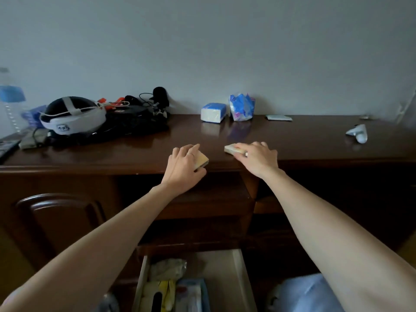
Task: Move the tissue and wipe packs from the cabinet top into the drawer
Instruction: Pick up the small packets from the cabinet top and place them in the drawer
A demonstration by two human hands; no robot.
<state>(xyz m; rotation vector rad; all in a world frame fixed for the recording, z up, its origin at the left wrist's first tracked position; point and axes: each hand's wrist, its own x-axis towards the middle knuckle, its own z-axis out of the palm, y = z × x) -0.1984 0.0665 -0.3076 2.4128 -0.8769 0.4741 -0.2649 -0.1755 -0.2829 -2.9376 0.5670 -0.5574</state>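
Note:
My left hand [183, 164] grips a small cream tissue pack [202, 160] at the front edge of the dark wooden cabinet top [304, 140]. My right hand [256, 157] closes over a second small cream pack [231, 149] lying on the top. Against the wall stand a blue-and-white tissue pack [212, 111] and a crumpled blue-and-purple plastic pack [241, 107]. A flat pale wipe sachet [278, 118] lies further right. Below, the drawer [238, 278] is pulled open, holding several packs and bags.
A white-and-black headset [72, 115] and black cables with a bag [139, 113] crowd the left of the top. A water bottle [10, 102] stands at the far left. A white controller [358, 132] lies at the right. Cabinet door [58, 219] at lower left.

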